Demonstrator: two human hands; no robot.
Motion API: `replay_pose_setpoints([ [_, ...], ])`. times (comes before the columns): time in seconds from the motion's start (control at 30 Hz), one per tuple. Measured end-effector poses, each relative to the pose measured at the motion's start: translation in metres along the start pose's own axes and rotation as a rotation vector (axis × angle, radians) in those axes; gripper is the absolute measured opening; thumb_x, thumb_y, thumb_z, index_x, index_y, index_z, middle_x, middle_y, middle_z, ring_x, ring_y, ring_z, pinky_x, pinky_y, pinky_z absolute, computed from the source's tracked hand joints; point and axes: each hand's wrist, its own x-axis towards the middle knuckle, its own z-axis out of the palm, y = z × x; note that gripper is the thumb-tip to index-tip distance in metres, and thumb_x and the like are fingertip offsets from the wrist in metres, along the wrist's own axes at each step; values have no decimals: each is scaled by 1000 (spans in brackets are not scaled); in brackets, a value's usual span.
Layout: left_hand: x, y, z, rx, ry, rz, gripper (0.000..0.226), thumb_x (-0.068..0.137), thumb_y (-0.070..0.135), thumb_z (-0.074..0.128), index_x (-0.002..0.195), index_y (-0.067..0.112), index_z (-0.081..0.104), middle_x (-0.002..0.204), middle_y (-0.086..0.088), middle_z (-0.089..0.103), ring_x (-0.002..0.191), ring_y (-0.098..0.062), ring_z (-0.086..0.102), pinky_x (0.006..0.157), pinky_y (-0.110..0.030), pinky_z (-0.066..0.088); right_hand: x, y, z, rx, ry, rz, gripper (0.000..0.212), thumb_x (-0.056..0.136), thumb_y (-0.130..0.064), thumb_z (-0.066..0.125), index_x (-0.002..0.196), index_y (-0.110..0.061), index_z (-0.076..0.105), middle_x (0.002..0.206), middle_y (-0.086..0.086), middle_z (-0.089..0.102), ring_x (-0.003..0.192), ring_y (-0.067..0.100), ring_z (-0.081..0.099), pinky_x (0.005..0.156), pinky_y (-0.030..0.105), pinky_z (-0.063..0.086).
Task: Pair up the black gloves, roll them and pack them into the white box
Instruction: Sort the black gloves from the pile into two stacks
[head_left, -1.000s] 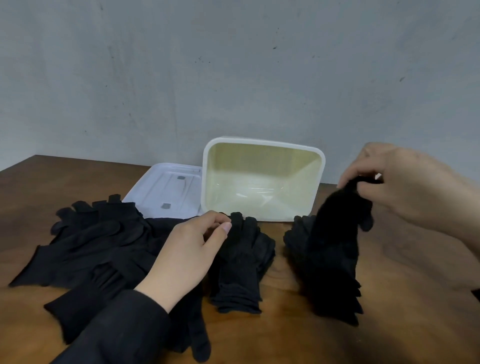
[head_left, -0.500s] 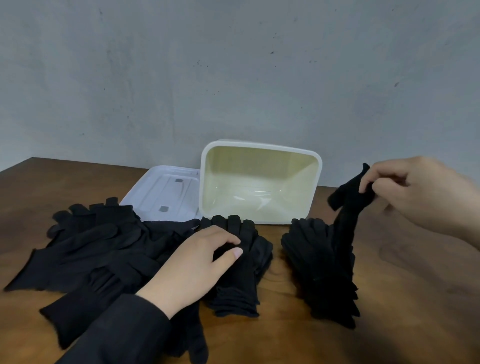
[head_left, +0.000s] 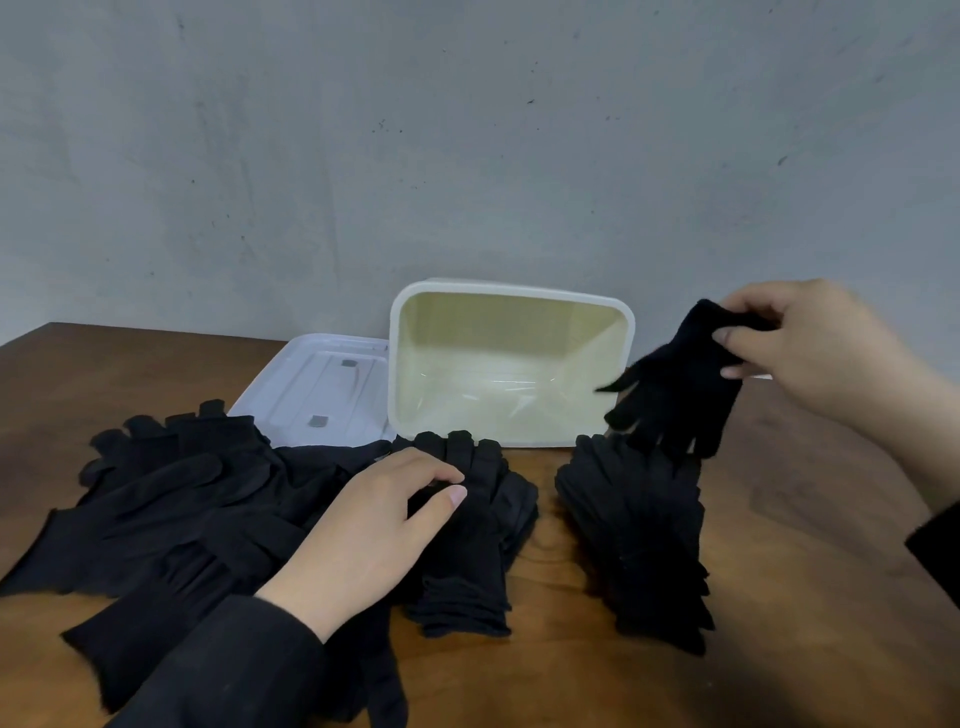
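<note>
My right hand pinches the cuff of one black glove, which hangs in the air with its fingers down, just above a stack of black gloves at the right. Resting on a second, neat stack of gloves in the middle is my left hand, fingers curled onto the top glove; whether it grips is unclear. A loose heap of black gloves spreads to the left. The white box stands tipped on its side behind the stacks, its empty opening facing me.
The box's white lid lies flat on the wooden table, left of the box and behind the loose heap. A grey wall rises close behind the table.
My right hand has lifted the single glove clear of the right stack and up to the right. My left hand has settled lower onto the middle stack.
</note>
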Motion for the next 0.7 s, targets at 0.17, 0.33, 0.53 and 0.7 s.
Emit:
replay_pose_setpoints([
  [0.17,0,0,-3,-16,29,2,21,96,47,51,108,40,66,109,29,61,109,12,51,89,-10,40,-31,12,26,-1,138,-110,23,94,-16,61,98,-37,68,82,-12,69,58,6,57,54,25,42],
  [0.33,0,2,-3,18,16,17,25,95,49,49,112,39,66,112,29,59,111,10,50,92,-12,40,-104,63,91,-122,-151,-187,50,81,-1,75,101,-46,67,108,-39,56,103,-12,58,94,5,43],
  [0.53,-1,2,2,135,-128,41,28,94,54,52,114,42,67,124,33,50,118,13,37,108,-15,26,-134,78,110,-102,-145,-139,37,88,-42,63,124,-34,68,132,-33,52,132,-7,44,112,28,41],
  [0.7,-2,2,4,224,-244,9,35,95,57,49,123,43,63,135,30,43,112,12,29,112,-24,23,-136,64,104,-100,-52,-237,37,97,-55,47,114,-35,73,129,-31,55,127,-3,47,106,37,46],
])
